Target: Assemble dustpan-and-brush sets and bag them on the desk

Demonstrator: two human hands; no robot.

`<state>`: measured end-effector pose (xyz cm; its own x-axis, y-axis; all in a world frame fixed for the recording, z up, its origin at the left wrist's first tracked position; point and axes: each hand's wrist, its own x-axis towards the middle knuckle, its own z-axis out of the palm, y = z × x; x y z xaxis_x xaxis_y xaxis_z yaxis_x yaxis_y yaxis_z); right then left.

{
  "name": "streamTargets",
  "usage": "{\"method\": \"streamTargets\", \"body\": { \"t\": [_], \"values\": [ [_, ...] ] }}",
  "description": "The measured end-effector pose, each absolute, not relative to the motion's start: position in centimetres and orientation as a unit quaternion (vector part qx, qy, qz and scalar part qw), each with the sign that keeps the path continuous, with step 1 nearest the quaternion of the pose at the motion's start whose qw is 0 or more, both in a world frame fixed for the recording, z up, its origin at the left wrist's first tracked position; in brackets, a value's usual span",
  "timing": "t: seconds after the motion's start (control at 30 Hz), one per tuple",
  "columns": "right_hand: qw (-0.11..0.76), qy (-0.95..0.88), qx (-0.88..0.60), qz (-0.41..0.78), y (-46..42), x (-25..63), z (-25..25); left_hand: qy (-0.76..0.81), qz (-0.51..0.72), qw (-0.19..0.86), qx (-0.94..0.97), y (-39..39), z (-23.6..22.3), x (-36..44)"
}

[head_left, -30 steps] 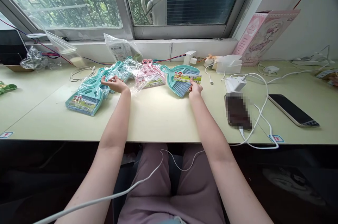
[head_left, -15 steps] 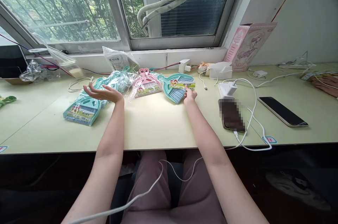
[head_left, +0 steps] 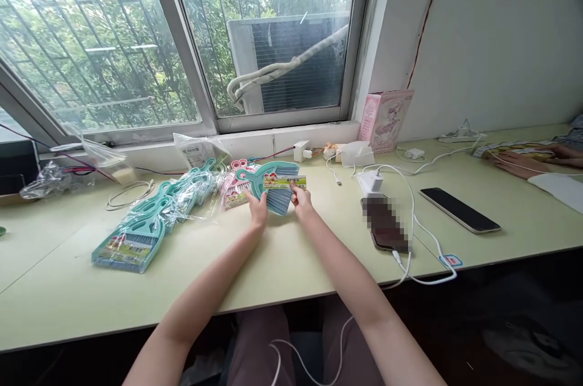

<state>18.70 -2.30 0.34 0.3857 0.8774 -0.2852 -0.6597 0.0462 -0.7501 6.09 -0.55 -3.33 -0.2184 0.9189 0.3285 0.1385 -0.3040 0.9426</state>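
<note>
A teal mini dustpan and brush set with a printed card label is held up over the table, its handle to the left. My right hand pinches it at the right end, by the label. On the lower left side, near the handle, my left hand is closed on the same set. Behind it lies a pink set in clear wrap, partly hidden. To the left, several teal sets lie in clear plastic; the nearest wrapped set also has a card label.
Right of my hands lie a blurred-out phone with a white charging cable, and a black phone. A pink box stands by the wall. At far right, another person's hand rests on the table.
My left hand has come down from an open, raised pose to the teal dustpan set. The right hand still holds that set. The view has tilted up and shifted.
</note>
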Motion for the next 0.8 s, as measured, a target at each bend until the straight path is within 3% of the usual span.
{"method": "streamTargets", "body": {
  "t": [0.13, 0.37, 0.47, 0.63, 0.8],
  "values": [
    [0.672, -0.11, -0.525, 0.511, -2.1, 18.6, 0.1, 0.504, 0.611, 0.354, 0.497, 1.3, -3.3, 4.4],
    [0.682, -0.108, -0.633, 0.351, -1.1, 23.8, -0.6, 0.466, 0.677, 0.275, 0.499, 1.8, -2.5, 3.5],
    [0.618, -0.183, -0.714, 0.274, -1.1, 26.0, -1.2, 0.435, 0.686, 0.249, 0.527, 1.3, -2.0, 3.4],
    [0.532, -0.286, -0.753, 0.262, -1.2, 26.7, -1.6, 0.419, 0.691, 0.261, 0.529, 0.7, -1.7, 3.6],
    [0.432, -0.396, -0.801, 0.119, -1.8, 25.1, -1.7, 0.432, 0.668, 0.281, 0.537, 1.4, -1.9, 3.5]
  ]
}}
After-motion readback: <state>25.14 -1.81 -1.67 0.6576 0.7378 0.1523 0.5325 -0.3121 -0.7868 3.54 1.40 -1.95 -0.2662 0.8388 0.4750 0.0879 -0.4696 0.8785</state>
